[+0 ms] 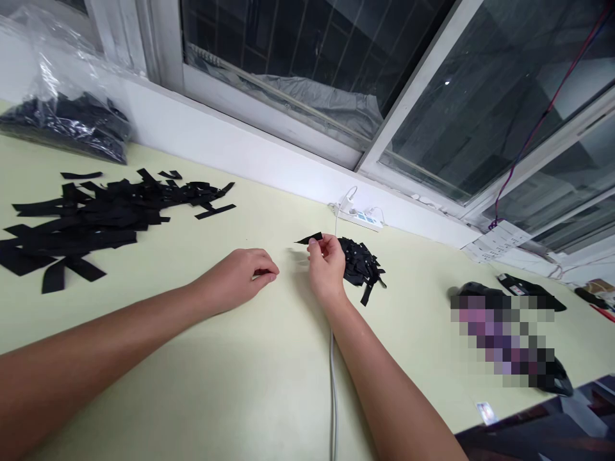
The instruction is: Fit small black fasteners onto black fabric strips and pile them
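A short black fabric strip (310, 239) is pinched between the thumb and fingers of my right hand (327, 266), a little above the table. Just right of that hand lies a small heap of black strips (358, 262) with tiny light spots on them. My left hand (247, 274) rests near the table top with thumb and fingers drawn together; whether anything is between them is hidden. A larger, loose pile of black strips (113, 208) spreads over the table to the left.
A clear plastic bag (72, 115) of black pieces stands at the back left. A white power strip (360, 218) sits by the wall below the windows. A grey cable (332, 384) runs across the pale green table (216, 384). Dark, partly blurred objects (509, 333) lie at right.
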Demonstrator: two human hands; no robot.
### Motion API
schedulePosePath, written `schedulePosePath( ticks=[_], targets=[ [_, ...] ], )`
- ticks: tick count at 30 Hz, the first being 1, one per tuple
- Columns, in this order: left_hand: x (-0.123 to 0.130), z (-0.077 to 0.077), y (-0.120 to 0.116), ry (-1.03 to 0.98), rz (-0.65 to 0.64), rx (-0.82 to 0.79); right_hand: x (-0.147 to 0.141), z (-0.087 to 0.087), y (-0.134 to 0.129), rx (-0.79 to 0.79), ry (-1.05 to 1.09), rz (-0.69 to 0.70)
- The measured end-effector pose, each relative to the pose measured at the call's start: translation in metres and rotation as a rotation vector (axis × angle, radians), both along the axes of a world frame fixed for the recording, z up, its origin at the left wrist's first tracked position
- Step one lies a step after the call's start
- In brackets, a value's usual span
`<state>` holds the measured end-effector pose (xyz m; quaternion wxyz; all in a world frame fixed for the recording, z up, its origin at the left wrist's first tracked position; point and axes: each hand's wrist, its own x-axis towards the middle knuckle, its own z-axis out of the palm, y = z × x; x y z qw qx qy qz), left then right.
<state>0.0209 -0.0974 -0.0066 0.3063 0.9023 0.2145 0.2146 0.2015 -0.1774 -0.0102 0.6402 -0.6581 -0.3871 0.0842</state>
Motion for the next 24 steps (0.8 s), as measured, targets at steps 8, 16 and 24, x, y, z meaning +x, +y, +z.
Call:
schedulePosePath(
  ticks=[8,16,24],
  targets=[
    [-0.0002,-0.0006,-0.0007,-0.012,0.003,-0.008,0.0001,-0.0015,0.0010,-0.014,0.001,0.009],
    [-0.0004,0.0028,-0.0020,-0.020,-0.005,-0.025,-0.0003,-0.0029,0.0028,-0.024,0.017,0.012],
    [0.0001,0.0033,-0.0021,-0.026,-0.004,-0.027,0.0004,-0.0042,0.0034,-0.022,0.025,0.011]
  ],
)
